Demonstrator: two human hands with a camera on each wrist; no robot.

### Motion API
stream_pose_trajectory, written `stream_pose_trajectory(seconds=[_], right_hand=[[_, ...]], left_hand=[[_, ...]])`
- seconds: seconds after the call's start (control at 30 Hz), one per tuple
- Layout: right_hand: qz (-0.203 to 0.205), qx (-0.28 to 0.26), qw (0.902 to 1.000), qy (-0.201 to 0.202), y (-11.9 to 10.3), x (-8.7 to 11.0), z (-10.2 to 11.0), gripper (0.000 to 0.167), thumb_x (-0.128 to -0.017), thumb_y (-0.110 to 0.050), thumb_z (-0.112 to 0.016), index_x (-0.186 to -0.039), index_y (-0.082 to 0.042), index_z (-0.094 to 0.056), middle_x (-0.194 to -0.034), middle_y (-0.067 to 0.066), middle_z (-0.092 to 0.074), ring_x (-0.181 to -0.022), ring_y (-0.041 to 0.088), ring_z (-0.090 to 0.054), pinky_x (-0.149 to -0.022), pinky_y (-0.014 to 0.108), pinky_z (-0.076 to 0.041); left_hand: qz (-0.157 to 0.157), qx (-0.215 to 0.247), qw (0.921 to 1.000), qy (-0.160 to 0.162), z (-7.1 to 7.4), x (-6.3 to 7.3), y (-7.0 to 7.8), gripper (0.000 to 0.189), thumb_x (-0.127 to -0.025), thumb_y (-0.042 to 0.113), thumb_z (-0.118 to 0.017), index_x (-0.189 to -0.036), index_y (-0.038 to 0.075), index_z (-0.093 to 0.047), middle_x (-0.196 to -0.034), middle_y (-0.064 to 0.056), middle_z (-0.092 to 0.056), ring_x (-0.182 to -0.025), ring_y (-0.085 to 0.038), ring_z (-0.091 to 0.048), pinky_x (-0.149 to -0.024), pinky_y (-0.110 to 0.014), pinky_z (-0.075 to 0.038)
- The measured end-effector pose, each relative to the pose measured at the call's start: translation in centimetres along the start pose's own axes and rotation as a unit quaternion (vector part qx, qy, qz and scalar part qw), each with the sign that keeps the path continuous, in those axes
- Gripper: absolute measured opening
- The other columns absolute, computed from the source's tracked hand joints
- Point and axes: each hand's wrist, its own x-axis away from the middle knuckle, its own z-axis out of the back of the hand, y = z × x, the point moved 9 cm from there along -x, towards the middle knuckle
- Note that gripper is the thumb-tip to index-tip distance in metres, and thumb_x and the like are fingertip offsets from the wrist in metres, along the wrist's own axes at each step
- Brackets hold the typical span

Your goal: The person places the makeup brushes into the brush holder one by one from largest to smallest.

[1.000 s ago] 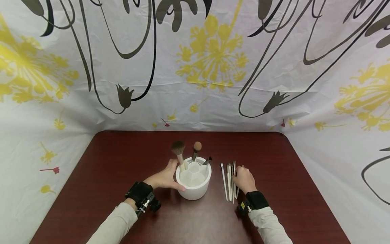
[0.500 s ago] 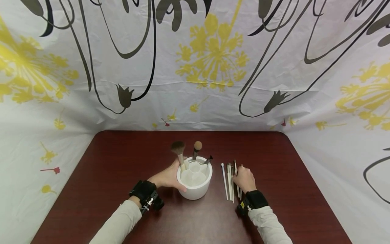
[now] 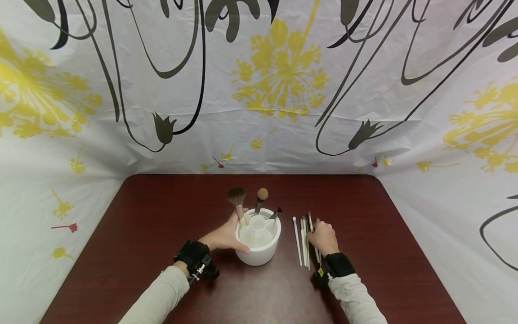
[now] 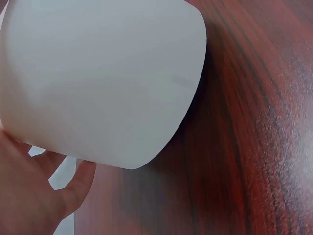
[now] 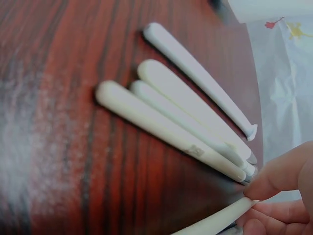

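A white round brush holder [image 3: 263,257] with several compartments stands on the table, gripped on its left side by my left hand [image 3: 226,234]. The left wrist view has its smooth wall [image 4: 102,88] close up, with the fingers along its edge. Three makeup brushes stand in the holder, among them a wide fluffy brush [image 3: 236,196] and a round-headed brush [image 3: 262,194]. To the holder's right, my right hand [image 3: 324,237] pinches a pale-handled makeup brush [image 5: 215,221] between thumb and fingertips. Part of another brush shows beneath it, mostly hidden by the hand.
Several pale-handled brushes [image 5: 171,128] lie side by side left of my right hand. A thin lilac-white brush [image 3: 297,241] lies at the outer left of that row. Behind the dark red wooden table [image 3: 182,193] hangs a white patterned cloth [image 3: 259,135].
My left hand has slid slightly right around the holder. Near my right hand, the brushes have shifted a little, their handle ends now lying further right. The holder stays nearly in place.
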Motion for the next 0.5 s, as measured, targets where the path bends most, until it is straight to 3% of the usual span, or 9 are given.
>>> stream_pose_trajectory(seconds=[0.23, 0.4, 0.5], right_hand=[[0.007, -0.006, 0.9996, 0.026, -0.5, 0.2, 1.0, 0.029, -0.074, -0.003, -0.057, -0.052, -0.011, -0.039, -0.05, -0.004, -0.029, -0.045, 0.012, -0.027, -0.044, 0.025, -0.022], [0.017, -0.003, 0.9993, 0.035, -1.1, 0.4, 1.5, 0.006, -0.073, -0.006, -0.06, -0.068, -0.003, -0.057, -0.062, 0.005, -0.052, -0.049, 0.015, -0.042, -0.044, 0.026, -0.032], [0.016, 0.0, 0.9992, 0.038, -1.3, 0.6, 1.7, 0.008, -0.072, -0.007, -0.061, -0.076, -0.001, -0.06, -0.067, 0.007, -0.057, -0.052, 0.017, -0.046, -0.046, 0.028, -0.036]], left_hand=[[0.023, 0.002, 0.9997, 0.001, 0.0, 0.1, 0.0, 0.123, -0.056, 0.035, -0.085, -0.141, 0.006, -0.001, -0.144, -0.019, -0.017, -0.131, -0.031, -0.021, -0.104, -0.051, -0.018], [0.033, 0.001, 0.9995, 0.005, -0.1, 0.2, -0.2, 0.121, -0.057, 0.026, -0.085, -0.141, 0.006, -0.001, -0.145, -0.019, -0.016, -0.131, -0.031, -0.02, -0.104, -0.051, -0.018], [0.043, 0.003, 0.9991, 0.006, -0.2, 0.3, -0.5, 0.119, -0.057, 0.027, -0.085, -0.141, 0.007, -0.003, -0.145, -0.017, -0.015, -0.132, -0.029, -0.019, -0.105, -0.049, -0.017]])
